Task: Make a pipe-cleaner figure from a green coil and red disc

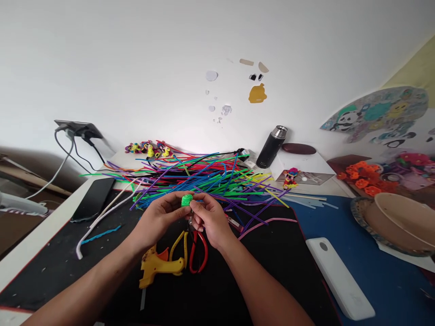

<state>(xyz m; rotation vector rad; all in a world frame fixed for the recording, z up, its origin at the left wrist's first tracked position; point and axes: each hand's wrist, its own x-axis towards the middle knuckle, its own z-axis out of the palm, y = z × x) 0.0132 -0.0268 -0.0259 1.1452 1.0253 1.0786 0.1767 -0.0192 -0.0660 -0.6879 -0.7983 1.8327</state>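
Note:
Between the fingertips of both hands sits a small bright green coil of pipe cleaner. My left hand pinches it from the left, and my right hand closes on it from the right. Just below the hands lie red-handled pliers and a yellow-handled tool, their heads partly hidden. A yellow glue gun with a clear glue stick rests nearer to me on the black mat. Behind my hands spreads a big heap of colourful pipe cleaners.
At left are a black phone, white pipe cleaners and a twisted blue piece. Small pipe-cleaner figures stand at the back. A black thermos, a white power bank and a beige bowl are to the right.

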